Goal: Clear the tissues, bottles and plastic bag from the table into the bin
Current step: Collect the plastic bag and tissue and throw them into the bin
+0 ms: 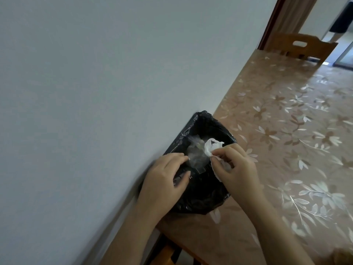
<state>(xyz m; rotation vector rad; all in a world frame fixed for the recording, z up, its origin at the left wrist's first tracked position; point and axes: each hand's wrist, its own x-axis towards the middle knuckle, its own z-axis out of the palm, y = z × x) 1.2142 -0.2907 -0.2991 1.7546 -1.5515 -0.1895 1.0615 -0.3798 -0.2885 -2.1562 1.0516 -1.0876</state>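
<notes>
**Tissues going into the bin**

While our left hand steadies the near rim of the bin, fingers curled over the black liner, our right hand holds crumpled white tissues right over the opening. The right grip is a closed pinch: thumb and fingertips pressed on the paper, with more of it bunched under the palm. The left grip is half closed on liner and rim, and it may also be touching the clear plastic inside; we cannot tell.

We judge this to be the dropping step for the tissues. The next move calls for opening the right fingers so the wad falls clear inside rather than catching on the rim.

The tissues look soft, wrinkled and light, folded into loose lumps. Below them in the bin lies something clear and shiny, a plastic bag or bottle, too blurred to name. The bin stands on the flowered worktop against the wall.
</notes>
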